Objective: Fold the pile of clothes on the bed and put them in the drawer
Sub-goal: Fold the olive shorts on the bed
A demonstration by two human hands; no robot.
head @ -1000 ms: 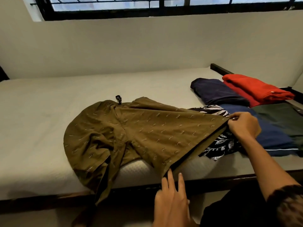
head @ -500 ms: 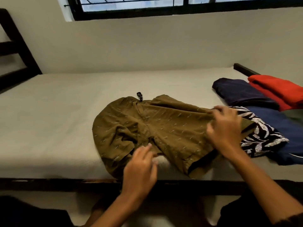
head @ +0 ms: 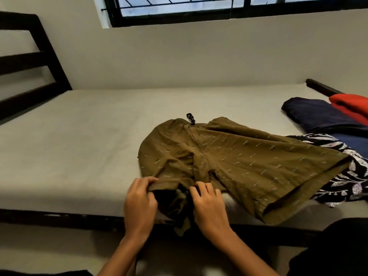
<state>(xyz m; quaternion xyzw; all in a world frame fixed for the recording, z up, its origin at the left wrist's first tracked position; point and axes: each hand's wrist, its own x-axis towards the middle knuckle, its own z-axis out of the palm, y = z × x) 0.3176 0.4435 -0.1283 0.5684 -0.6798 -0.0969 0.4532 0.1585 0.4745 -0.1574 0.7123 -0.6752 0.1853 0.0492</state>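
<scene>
Red garment (head: 350, 105) cut by right edge; leaf-print cloth (head: 342, 182) partly hidden under olive shorts (head: 249, 162).

A plain grey-white painted wall (head: 199, 60) fills the back of the room. High up in it is a wide window with a thick black frame (head: 199, 19), and pale blue light shows through the glass. Black metal bars (head: 247, 2) cross the glass, some upright and some slanted. On the left, a dark brown wooden board with flat rails (head: 39, 62) stands against the wall. Down low is a pale smooth floor (head: 49, 250). A big black shape (head: 334, 251) sits in the bottom right corner; I cannot tell what it is
</scene>
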